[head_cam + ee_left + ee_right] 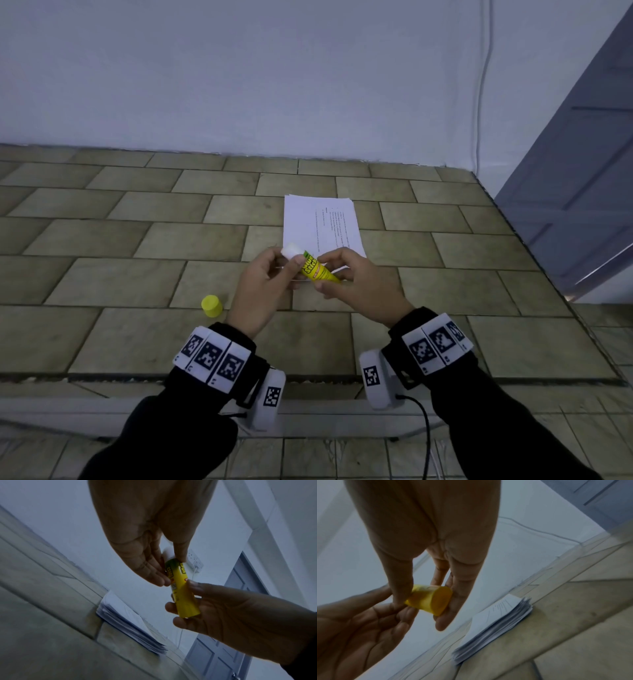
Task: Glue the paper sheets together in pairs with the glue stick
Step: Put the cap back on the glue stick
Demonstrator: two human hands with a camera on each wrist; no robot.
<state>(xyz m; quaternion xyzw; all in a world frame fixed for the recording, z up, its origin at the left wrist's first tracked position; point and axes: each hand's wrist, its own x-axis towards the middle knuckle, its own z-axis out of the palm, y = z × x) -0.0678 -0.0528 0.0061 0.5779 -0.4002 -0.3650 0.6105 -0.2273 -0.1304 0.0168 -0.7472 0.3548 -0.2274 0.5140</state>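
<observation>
Open tiles to the left; wall and door hem the rest

Only the cap (211, 306) lies on the left tiles; the paper stack (320, 226) lies ahead, near the wall (239, 75), door (582, 192) at right.

Black sleeves (513, 421), white wrist bands (214, 356) bearing black-and-white square markers.

Cap (212, 306) left of hands — paper stack (320, 226) behind.

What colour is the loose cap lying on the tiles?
Yellow. The cap lies on the tiled surface left of the left hand; the head view shows it best.
</observation>
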